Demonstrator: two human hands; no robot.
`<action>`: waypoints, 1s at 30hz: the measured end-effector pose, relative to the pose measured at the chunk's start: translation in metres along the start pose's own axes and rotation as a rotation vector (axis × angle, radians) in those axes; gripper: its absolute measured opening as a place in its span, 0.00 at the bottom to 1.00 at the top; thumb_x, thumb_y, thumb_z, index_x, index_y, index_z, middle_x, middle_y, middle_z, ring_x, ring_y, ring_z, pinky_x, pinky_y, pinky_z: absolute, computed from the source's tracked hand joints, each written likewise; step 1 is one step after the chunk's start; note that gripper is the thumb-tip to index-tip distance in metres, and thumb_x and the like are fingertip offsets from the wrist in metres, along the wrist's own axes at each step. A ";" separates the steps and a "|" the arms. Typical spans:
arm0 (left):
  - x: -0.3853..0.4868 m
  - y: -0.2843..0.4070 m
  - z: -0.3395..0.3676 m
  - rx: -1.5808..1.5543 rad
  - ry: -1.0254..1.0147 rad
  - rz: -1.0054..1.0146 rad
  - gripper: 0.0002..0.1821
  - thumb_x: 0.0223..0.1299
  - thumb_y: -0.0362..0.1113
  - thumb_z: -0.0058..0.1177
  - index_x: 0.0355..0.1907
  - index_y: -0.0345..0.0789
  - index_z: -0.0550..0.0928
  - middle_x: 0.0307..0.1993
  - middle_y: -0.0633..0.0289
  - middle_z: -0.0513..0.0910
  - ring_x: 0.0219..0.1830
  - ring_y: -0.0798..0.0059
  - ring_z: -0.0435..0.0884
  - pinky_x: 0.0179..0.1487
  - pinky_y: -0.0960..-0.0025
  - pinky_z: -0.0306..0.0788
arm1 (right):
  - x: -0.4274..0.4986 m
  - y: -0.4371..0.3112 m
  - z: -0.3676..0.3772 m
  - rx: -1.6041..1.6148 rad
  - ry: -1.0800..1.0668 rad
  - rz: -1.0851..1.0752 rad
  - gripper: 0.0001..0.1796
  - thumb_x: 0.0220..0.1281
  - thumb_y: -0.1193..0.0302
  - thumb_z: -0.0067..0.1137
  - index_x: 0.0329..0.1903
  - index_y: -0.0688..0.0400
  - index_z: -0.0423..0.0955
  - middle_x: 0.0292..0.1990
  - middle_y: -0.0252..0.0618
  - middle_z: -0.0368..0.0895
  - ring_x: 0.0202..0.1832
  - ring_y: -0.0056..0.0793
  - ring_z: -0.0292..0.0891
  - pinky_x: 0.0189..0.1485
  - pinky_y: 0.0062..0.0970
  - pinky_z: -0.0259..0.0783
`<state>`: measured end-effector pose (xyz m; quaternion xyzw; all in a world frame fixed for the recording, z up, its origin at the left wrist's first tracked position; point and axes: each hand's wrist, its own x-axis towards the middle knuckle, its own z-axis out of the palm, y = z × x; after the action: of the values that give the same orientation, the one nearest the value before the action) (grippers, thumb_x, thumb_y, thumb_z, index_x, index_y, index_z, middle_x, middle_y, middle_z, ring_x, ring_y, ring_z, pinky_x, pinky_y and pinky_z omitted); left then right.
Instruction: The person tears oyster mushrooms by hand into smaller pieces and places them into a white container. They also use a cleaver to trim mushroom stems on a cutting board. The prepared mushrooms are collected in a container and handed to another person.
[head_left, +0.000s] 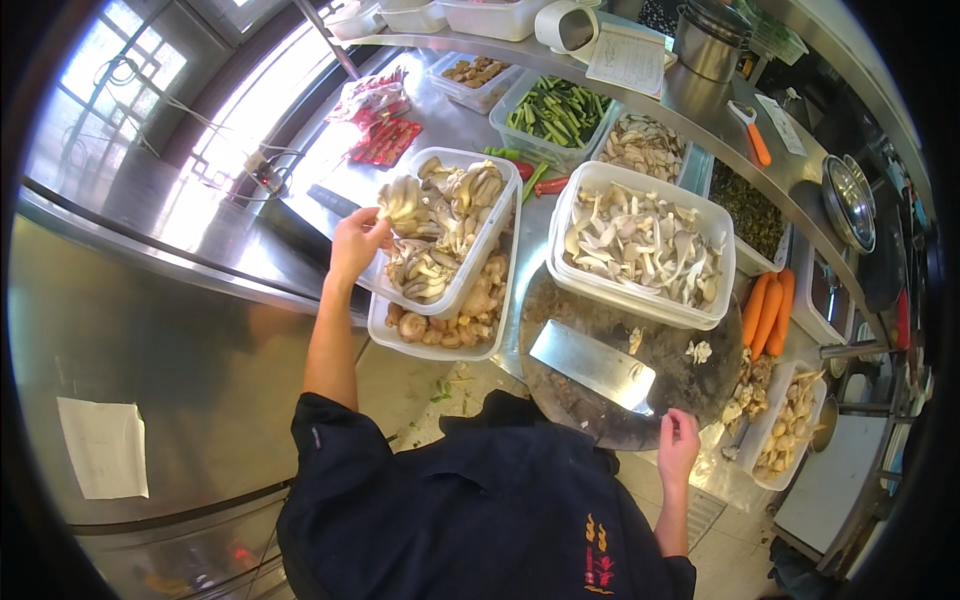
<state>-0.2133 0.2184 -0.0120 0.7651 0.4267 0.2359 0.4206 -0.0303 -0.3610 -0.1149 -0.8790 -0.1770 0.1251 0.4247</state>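
My left hand (361, 241) pinches the edge of an oyster mushroom cluster (403, 204) at the left side of a white plastic tub (448, 306). More oyster mushroom clusters (424, 270) fill that tub, which sits over another tub of brown mushrooms (444, 330). At the lower right, my right hand (679, 444) has curled fingers beside the heel of a cleaver (592, 366). The cleaver's blade lies on a round chopping block (559, 409); its handle is not visible, so a grip cannot be confirmed. Torn oyster mushrooms (645, 240) heap a white tub (637, 311) at the block's far side.
Tubs of cut green vegetables (559, 112), sliced mushrooms (641, 146) and dark greens (746, 210) line the back beneath a steel shelf (697, 124). Carrots (769, 311) and another mushroom tub (787, 427) lie right. Red packets (386, 142) lie back left. Mushroom scraps (699, 351) dot the block.
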 end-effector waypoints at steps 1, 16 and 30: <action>-0.001 0.007 -0.004 -0.156 0.009 -0.003 0.18 0.66 0.33 0.57 0.51 0.21 0.80 0.35 0.54 0.86 0.33 0.74 0.86 0.39 0.73 0.81 | -0.001 -0.003 -0.002 -0.093 -0.022 -0.017 0.13 0.64 0.73 0.62 0.49 0.64 0.77 0.44 0.40 0.79 0.43 0.33 0.77 0.48 0.27 0.73; -0.125 0.080 0.099 -0.400 -0.561 0.098 0.15 0.59 0.25 0.63 0.49 0.28 0.80 0.42 0.63 0.80 0.42 0.79 0.83 0.42 0.79 0.78 | 0.006 -0.012 -0.012 -0.572 -0.274 -0.396 0.24 0.44 0.74 0.64 0.49 0.55 0.74 0.37 0.42 0.75 0.40 0.47 0.78 0.40 0.40 0.75; -0.220 0.008 0.239 0.054 -0.221 0.708 0.19 0.47 0.25 0.68 0.44 0.30 0.81 0.45 0.53 0.78 0.41 0.57 0.81 0.45 0.63 0.78 | -0.075 -0.020 -0.072 -0.137 -0.111 -0.037 0.09 0.64 0.72 0.59 0.44 0.63 0.77 0.18 0.36 0.71 0.18 0.25 0.69 0.24 0.27 0.66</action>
<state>-0.1530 -0.0769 -0.1330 0.8971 0.0935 0.2713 0.3360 -0.0753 -0.4311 -0.0496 -0.8942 -0.2245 0.1533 0.3556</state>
